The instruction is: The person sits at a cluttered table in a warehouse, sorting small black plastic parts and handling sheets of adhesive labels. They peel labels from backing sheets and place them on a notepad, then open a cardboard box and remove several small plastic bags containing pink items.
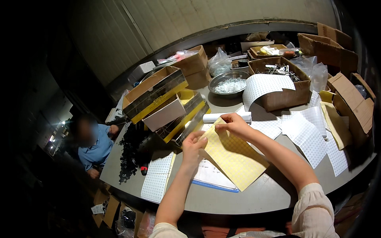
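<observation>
A yellow sheet point(236, 158), patterned with rows of small pale marks, is tilted above the table between my hands. My left hand point(193, 147) pinches its left corner between thumb and fingers. At the upper edge, my right hand point(234, 126) grips the sheet with closed fingertips. Below the sheet lies a white paper pad point(212, 174) on a blue-edged board point(216, 186), partly covered. Just beyond my right hand is a white paper roll point(210, 118). Left of my left forearm rests a stack of white patterned sheets point(156, 180).
Black-and-yellow cartons point(158, 95) stand at the left back. A heap of small black parts point(133, 148) lies near a person in blue point(95, 146). Behind are a metal bowl point(229, 83) of clear pieces and a carton point(285, 95) of metal parts. Loose sheets point(305, 137) cover the right side.
</observation>
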Demonstrator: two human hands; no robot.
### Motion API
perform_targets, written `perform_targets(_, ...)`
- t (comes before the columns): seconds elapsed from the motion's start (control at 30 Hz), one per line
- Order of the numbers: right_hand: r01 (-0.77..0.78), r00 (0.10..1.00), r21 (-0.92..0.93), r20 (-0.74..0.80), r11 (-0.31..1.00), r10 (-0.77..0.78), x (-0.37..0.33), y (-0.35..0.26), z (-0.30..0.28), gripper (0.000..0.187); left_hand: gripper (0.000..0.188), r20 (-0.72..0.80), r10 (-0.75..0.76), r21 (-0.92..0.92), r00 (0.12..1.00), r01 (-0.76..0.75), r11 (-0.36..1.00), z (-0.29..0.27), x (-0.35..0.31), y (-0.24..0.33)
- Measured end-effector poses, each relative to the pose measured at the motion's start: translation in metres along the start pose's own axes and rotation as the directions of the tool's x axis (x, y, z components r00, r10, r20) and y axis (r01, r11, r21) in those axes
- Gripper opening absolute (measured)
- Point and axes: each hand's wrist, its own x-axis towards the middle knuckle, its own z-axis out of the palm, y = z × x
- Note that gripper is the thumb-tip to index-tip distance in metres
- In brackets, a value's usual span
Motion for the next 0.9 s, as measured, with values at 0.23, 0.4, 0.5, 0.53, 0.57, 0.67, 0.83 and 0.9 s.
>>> perform_targets(0.23, -0.087, 0.996, -0.113, 0.002, 0.990, 0.088, 0.001, 0.006, 0.002, 0.017, 0.037, 0.042, 0.063, 0.055, 0.997, -0.066, 0.996, 0.000, -0.001, -0.001)
perform_targets(0.4, 0.063, 0.998, -0.017, -0.028, 0.998, -0.063, 0.002, 0.010, 0.003, 0.019, 0.035, -0.012, 0.067, 0.041, 0.998, -0.067, 0.997, -0.004, 0.003, 0.003)
perform_targets(0.5, 0.111, 0.994, 0.101, -0.025, 0.989, -0.109, 0.002, 0.013, 0.006, 0.020, 0.034, -0.031, 0.082, 0.022, 0.996, -0.082, 0.996, -0.009, 0.006, 0.005)
perform_targets(0.53, 0.108, 0.994, 0.127, -0.041, 0.986, -0.104, 0.002, 0.013, 0.005, 0.020, 0.031, -0.042, 0.084, 0.011, 0.996, -0.084, 0.996, -0.008, 0.007, 0.006)
perform_targets(0.57, 0.102, 0.994, 0.156, -0.051, 0.982, -0.095, 0.001, 0.013, 0.006, 0.020, 0.028, -0.058, 0.084, 0.000, 0.995, -0.085, 0.996, -0.007, 0.007, 0.005)
perform_targets(0.67, 0.118, 0.993, 0.246, -0.053, 0.962, -0.108, 0.001, 0.014, 0.017, 0.021, 0.024, -0.065, 0.112, -0.069, 0.992, -0.116, 0.991, -0.017, 0.014, -0.012)
perform_targets(0.83, 0.223, 0.970, 0.152, -0.138, 0.963, -0.202, 0.005, 0.036, 0.005, 0.023, 0.030, -0.076, 0.004, -0.180, 0.997, -0.017, 0.983, -0.009, 0.010, -0.006)
perform_targets(0.9, 0.228, 0.966, 0.294, -0.189, 0.928, -0.177, 0.004, 0.037, 0.009, 0.023, 0.035, 0.024, -0.080, -0.243, 0.997, 0.083, 0.966, -0.013, 0.015, -0.014)
